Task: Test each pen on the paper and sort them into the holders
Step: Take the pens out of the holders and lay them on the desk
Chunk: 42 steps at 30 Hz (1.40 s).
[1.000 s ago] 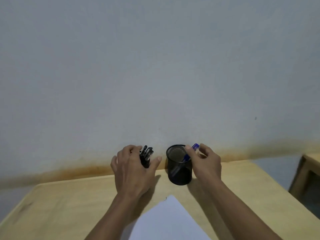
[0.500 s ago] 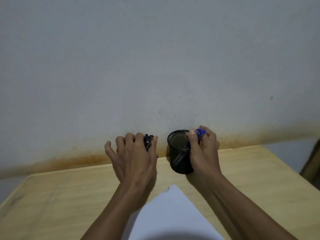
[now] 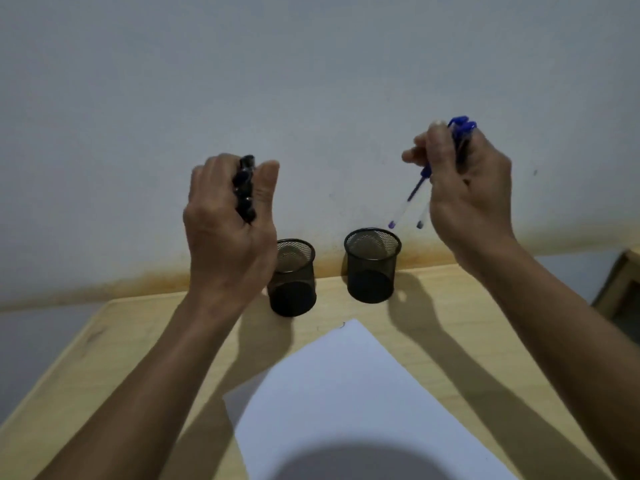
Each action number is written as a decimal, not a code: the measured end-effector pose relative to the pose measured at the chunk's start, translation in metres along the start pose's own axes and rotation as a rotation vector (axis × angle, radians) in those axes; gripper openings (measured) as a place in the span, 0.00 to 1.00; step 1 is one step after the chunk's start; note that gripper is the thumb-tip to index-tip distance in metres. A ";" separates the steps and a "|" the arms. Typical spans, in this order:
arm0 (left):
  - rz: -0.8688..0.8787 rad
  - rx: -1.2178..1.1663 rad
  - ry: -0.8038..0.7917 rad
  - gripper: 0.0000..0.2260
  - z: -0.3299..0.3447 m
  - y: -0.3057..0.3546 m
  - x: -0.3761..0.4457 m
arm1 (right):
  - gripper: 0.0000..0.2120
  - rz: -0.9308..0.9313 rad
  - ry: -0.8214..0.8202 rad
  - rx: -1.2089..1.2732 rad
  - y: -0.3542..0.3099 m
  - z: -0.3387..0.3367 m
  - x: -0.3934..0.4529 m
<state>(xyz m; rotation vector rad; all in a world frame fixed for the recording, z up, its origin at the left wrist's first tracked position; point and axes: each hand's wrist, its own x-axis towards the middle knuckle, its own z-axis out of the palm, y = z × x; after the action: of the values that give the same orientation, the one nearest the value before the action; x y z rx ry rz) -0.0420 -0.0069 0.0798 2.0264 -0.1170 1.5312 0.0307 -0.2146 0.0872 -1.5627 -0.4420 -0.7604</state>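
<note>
My left hand (image 3: 228,230) is raised above the table and grips a bundle of black-capped pens (image 3: 245,188), whose caps show between thumb and fingers. My right hand (image 3: 467,188) is also raised and holds a bundle of blue pens (image 3: 415,188), tips pointing down-left above the right holder. Two black mesh holders stand at the table's back edge by the wall: the left holder (image 3: 294,282) partly behind my left wrist, the right holder (image 3: 372,265) in full view. Both look empty. A white sheet of paper (image 3: 346,393) lies on the table in front of me.
The light wooden table (image 3: 104,358) ends against a pale wall with an orange-brown stain along its base. A wooden piece of furniture (image 3: 620,285) stands at the right edge. A round shadow falls over the paper's near part.
Both hands have lifted the pens out of the holders and risen well above the table. The left holder, hidden by my left hand before, is now in view.
</note>
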 end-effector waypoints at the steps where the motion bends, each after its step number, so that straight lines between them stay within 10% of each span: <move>1: 0.003 -0.010 -0.084 0.13 -0.014 -0.003 -0.006 | 0.13 -0.004 -0.083 -0.084 -0.005 -0.010 -0.006; 6: -0.141 0.288 -0.738 0.08 -0.039 -0.053 -0.069 | 0.13 0.162 -0.625 -0.602 0.032 -0.033 -0.058; 11: -0.131 0.570 -0.983 0.09 -0.020 -0.080 -0.110 | 0.11 0.197 -0.860 -0.980 0.072 -0.032 -0.097; 23: -0.352 0.388 -0.958 0.48 -0.026 -0.088 -0.114 | 0.28 0.233 -0.680 -0.874 0.084 -0.042 -0.109; 32: -0.276 0.431 -0.646 0.27 -0.114 -0.077 -0.158 | 0.13 0.132 -0.534 -0.645 0.033 -0.046 -0.165; 42: -0.340 0.551 -0.682 0.20 -0.139 -0.085 -0.181 | 0.12 -0.082 -0.868 -0.624 0.000 0.098 -0.179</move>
<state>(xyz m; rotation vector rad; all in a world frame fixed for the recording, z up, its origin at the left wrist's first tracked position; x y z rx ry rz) -0.1856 0.0832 -0.0947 2.7540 0.4082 0.6523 -0.0751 -0.0916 -0.0364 -2.4616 -0.9619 -0.2320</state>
